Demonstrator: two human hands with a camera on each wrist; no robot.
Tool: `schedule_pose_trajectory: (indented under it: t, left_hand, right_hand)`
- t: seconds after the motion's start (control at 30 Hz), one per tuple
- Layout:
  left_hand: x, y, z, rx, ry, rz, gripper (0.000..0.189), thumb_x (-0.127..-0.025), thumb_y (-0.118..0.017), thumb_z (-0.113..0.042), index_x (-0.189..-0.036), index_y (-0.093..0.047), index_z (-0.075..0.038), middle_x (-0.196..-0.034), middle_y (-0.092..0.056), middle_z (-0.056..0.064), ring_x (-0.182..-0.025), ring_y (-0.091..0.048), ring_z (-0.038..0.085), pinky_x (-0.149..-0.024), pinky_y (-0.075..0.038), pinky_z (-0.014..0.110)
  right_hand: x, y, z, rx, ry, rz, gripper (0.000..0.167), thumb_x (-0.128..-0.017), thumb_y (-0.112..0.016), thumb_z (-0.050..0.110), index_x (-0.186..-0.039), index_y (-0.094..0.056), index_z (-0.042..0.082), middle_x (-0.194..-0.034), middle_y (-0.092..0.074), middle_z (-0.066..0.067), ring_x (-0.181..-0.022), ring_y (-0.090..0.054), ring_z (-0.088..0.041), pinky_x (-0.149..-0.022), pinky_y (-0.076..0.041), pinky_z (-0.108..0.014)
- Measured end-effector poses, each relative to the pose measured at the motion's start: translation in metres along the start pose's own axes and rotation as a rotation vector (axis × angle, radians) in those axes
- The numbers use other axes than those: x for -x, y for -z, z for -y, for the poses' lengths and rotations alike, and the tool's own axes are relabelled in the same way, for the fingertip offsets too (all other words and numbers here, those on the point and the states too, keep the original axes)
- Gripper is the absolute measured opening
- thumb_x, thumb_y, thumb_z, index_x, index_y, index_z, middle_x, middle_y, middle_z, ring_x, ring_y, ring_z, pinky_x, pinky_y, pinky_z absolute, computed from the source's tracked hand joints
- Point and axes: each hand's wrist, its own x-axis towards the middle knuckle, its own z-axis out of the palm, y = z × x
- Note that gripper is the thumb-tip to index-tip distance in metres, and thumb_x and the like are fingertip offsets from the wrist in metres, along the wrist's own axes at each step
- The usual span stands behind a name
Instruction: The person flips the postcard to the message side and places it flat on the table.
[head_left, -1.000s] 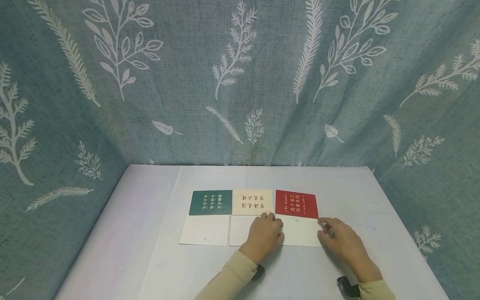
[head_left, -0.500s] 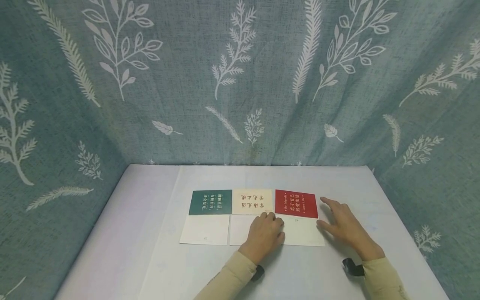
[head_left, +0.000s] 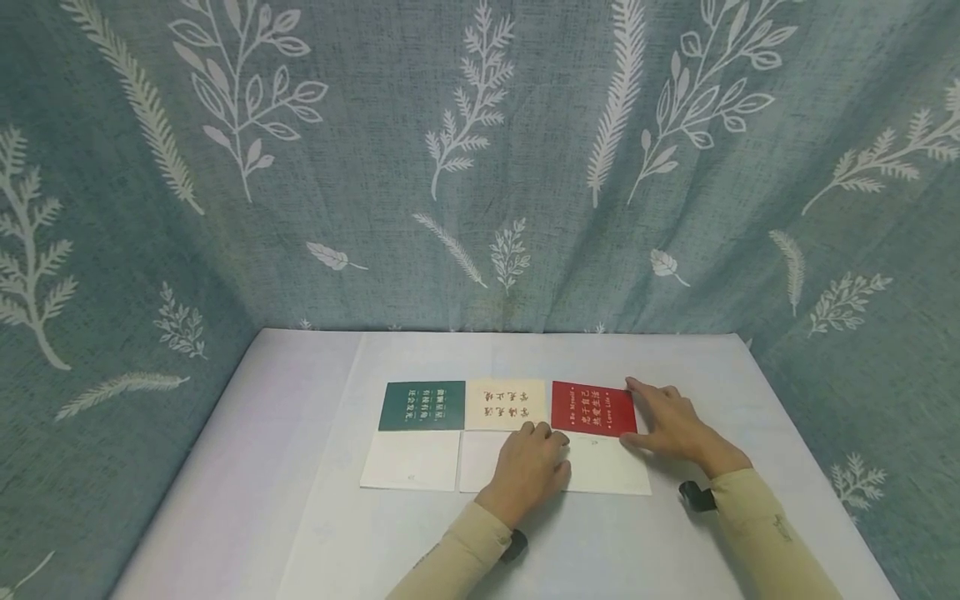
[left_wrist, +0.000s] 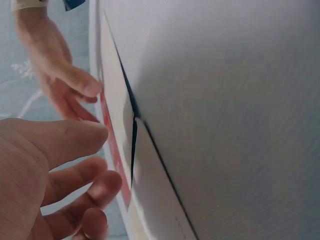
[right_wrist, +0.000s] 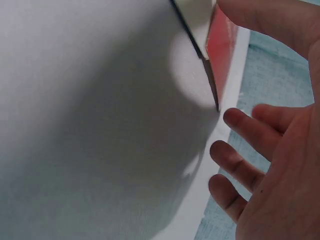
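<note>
The red card [head_left: 588,408] lies flat on the table [head_left: 247,500], at the right end of the back row, with a narrow gap between it and the cream card [head_left: 504,398]; the green card [head_left: 422,406] is beyond that. It looks like thin, stiff paper stock: light, easily slid, and likely to crease if bent or squeezed hard. The right hand [head_left: 675,429] is spread, thumb by the near right corner and index finger by the far one (whether both tips really press the card is hard to tell). That short right edge seems the best hold: light pressure from opposite sides, or a fingertip slipped under the rim. The left hand [head_left: 525,471] lies with loosely bent fingers, gripping nothing visible, over the inner edge of the white card [head_left: 607,468] just below. Pulling upward sharply could nudge that neighbour.
</note>
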Motion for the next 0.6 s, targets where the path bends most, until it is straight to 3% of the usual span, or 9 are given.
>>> schedule_pose_trajectory:
  t: [0.3,0.6]
  left_hand:
    - [-0.009,0.01,0.012,0.084,0.063,0.028,0.026,-0.089,-0.075,-0.025,-0.112,-0.074,-0.012,-0.099,-0.071,0.002,-0.081,-0.059,0.017,-0.069,-0.049,0.026]
    - [-0.02,0.012,0.031,0.139,0.104,0.008,0.035,-0.089,-0.074,-0.024,-0.121,-0.07,-0.011,-0.108,-0.07,0.004,-0.09,-0.06,0.02,-0.076,-0.052,0.031]
  right_hand:
    - [-0.008,-0.001,0.0,0.023,-0.008,0.014,0.098,-0.078,-0.086,0.04,-0.153,-0.036,0.003,-0.148,-0.049,-0.021,-0.125,-0.043,-0.044,-0.101,-0.036,-0.062]
    - [-0.017,0.007,0.004,0.083,-0.012,0.08,0.1,-0.072,-0.09,0.041,-0.152,-0.04,0.006,-0.146,-0.048,-0.022,-0.128,-0.043,-0.044,-0.103,-0.037,-0.064]
